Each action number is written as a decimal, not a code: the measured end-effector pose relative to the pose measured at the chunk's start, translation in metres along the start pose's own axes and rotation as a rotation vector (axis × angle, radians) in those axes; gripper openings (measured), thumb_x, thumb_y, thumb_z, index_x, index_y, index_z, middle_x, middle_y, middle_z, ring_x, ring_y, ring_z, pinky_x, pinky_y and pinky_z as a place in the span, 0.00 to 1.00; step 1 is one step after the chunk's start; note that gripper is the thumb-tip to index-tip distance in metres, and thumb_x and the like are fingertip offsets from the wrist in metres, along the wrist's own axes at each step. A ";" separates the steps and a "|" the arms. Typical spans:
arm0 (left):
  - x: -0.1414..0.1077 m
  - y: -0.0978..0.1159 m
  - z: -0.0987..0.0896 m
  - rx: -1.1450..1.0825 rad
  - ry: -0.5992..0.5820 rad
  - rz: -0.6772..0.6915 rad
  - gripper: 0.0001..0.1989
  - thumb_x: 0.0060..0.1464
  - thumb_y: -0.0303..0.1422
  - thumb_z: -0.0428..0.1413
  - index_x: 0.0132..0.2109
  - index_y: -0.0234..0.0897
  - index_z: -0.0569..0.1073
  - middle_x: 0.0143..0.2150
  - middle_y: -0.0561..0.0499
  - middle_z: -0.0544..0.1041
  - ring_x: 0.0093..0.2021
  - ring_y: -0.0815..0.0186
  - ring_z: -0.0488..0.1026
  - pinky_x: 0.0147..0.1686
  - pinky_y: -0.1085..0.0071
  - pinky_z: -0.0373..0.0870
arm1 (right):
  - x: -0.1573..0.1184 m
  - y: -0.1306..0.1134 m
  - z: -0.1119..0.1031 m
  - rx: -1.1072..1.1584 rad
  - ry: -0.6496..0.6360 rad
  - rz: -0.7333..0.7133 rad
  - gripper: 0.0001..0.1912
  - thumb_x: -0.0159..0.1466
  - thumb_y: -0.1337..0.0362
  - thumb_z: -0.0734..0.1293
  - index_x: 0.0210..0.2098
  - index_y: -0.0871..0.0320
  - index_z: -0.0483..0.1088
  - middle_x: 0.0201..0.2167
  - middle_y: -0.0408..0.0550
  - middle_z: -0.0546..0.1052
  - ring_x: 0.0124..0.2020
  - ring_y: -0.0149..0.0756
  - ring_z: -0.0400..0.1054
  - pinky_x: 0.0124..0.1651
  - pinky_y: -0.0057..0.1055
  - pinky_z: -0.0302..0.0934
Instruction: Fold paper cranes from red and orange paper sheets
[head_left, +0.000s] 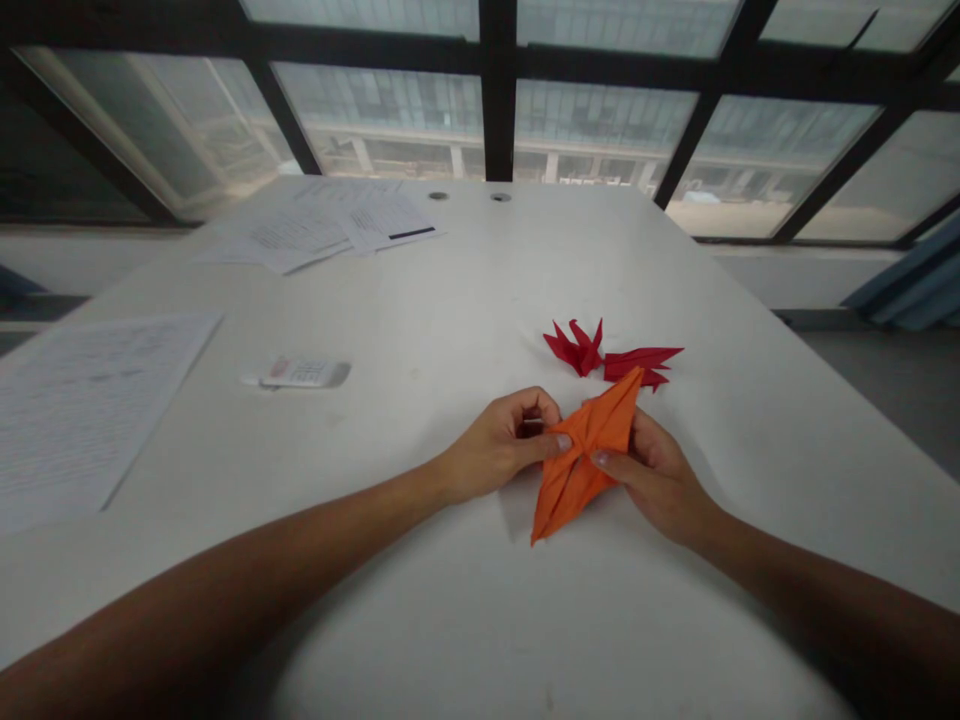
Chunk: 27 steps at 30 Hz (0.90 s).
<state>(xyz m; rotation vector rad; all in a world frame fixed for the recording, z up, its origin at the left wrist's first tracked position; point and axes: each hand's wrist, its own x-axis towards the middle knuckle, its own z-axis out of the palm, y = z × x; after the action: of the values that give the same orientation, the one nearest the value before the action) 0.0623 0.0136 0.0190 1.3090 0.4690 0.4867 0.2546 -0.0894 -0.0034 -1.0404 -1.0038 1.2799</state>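
A folded sheet of orange origami paper (611,420) is held tilted above the table, with creases meeting near its middle and pointed corners at top right and bottom left. My left hand (506,440) pinches its left edge, thumb on the face and fingers curled behind. From the other side my right hand (664,480) grips it, thumb pressed near the centre, the other fingers mostly hidden behind the paper. Just beyond lie two red folded paper pieces: a spiky one (576,350) and a longer pointed one (637,364), close together.
On the white table (420,310), a small white packet or bottle (300,373) lies to the left. A printed sheet (90,400) rests at the left edge, and several papers (315,225) overlap at the far left. Dark-framed windows (499,100) stand behind the far edge.
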 end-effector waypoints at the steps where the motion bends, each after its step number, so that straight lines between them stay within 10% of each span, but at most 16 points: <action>1: 0.000 0.000 0.000 -0.004 -0.001 0.004 0.17 0.55 0.38 0.67 0.38 0.35 0.66 0.34 0.54 0.72 0.34 0.71 0.68 0.36 0.72 0.64 | 0.001 -0.001 -0.001 0.026 -0.026 0.008 0.18 0.63 0.61 0.75 0.52 0.50 0.73 0.44 0.44 0.77 0.46 0.39 0.72 0.52 0.36 0.67; 8: 0.003 -0.007 -0.005 -0.089 0.033 0.062 0.15 0.58 0.38 0.65 0.42 0.36 0.70 0.40 0.52 0.73 0.37 0.69 0.72 0.39 0.70 0.67 | 0.009 -0.006 -0.002 0.150 -0.177 -0.030 0.15 0.70 0.51 0.66 0.45 0.53 0.77 0.39 0.50 0.78 0.37 0.42 0.70 0.41 0.38 0.66; 27: 0.004 -0.008 -0.011 -0.081 -0.045 0.005 0.12 0.60 0.39 0.64 0.42 0.35 0.73 0.37 0.52 0.73 0.35 0.70 0.69 0.38 0.72 0.65 | 0.010 0.001 -0.009 0.047 -0.198 0.017 0.16 0.65 0.61 0.75 0.51 0.50 0.76 0.47 0.45 0.79 0.50 0.38 0.73 0.57 0.37 0.67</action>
<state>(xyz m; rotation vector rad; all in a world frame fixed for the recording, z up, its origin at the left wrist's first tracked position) 0.0599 0.0229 0.0084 1.2414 0.4042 0.4749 0.2632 -0.0796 -0.0062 -0.9007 -1.1101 1.4340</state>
